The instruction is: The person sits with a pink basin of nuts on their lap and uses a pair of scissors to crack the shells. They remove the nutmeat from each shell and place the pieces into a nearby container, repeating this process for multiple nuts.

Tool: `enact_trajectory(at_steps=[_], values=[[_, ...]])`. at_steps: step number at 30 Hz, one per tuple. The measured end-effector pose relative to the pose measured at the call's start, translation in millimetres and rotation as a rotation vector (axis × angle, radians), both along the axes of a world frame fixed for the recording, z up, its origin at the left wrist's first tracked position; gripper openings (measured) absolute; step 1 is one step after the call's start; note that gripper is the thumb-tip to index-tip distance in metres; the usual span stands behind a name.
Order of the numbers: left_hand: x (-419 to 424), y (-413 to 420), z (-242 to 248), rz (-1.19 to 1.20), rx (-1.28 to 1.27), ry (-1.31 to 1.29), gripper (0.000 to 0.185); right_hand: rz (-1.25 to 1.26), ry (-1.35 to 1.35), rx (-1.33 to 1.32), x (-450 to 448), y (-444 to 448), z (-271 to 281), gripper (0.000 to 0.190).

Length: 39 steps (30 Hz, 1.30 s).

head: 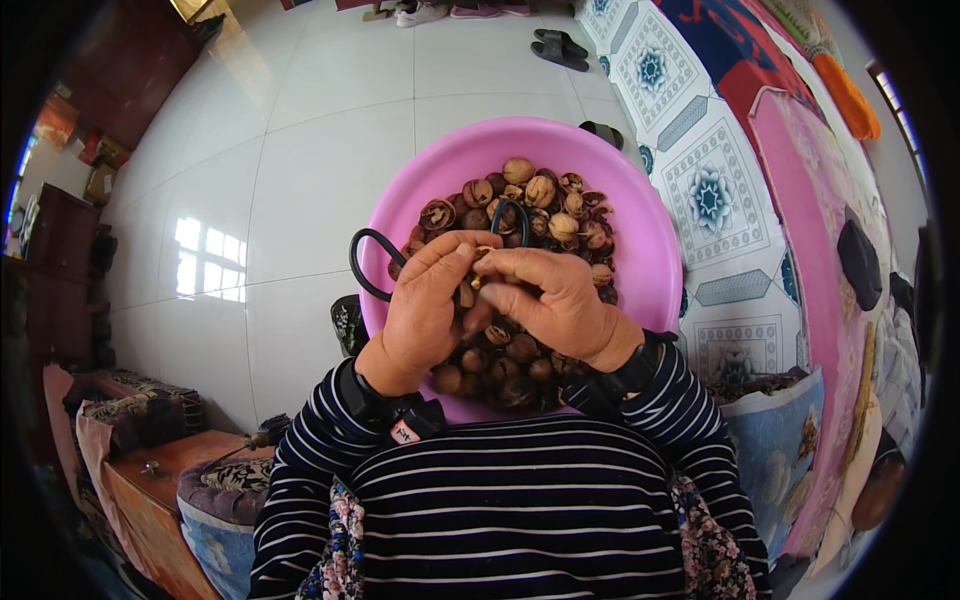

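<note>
My left hand (424, 307) and my right hand (555, 300) meet over a pink plastic basin (651, 232). Between their fingertips is a small walnut piece (477, 283), partly covered by the fingers. A tool with two black loop handles (363, 262), probably scissors, juts out from behind my left hand; its blades are hidden. One loop points left over the basin's rim, the other lies over the nuts. Many walnuts (540, 192) fill the basin, some whole, some with cracked or broken shells and dark husk bits among them.
Pale floor tiles (330, 180) surround the basin. Dark slippers (559, 49) lie at the far side, another slipper (602, 135) by the rim. A patterned tiled side (712, 195) rises on the right. An orange wooden table (161, 480) and a cushioned stool (225, 495) stand at the left.
</note>
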State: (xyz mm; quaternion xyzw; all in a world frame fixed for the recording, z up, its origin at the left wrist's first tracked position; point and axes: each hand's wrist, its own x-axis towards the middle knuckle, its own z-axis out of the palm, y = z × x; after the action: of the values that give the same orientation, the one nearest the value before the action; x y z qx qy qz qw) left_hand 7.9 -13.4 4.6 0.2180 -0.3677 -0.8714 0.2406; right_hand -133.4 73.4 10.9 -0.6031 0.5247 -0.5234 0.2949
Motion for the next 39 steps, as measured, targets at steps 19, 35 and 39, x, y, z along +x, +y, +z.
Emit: enact_trajectory(at_steps=[19,35,39], values=[[-1,-2,-2,0.078,0.088,0.072,0.025,0.003,-0.965,-0.197,-44,12,14,0.009],[-3,-3,-9,-0.221,-0.11,-0.22,0.018,-0.525,0.923,0.393,-101,-3,-15,0.034],[-4,-3,-8,-0.194,-0.067,-0.22,0.017,-0.395,1.066,0.597,-100,-15,-16,0.027]])
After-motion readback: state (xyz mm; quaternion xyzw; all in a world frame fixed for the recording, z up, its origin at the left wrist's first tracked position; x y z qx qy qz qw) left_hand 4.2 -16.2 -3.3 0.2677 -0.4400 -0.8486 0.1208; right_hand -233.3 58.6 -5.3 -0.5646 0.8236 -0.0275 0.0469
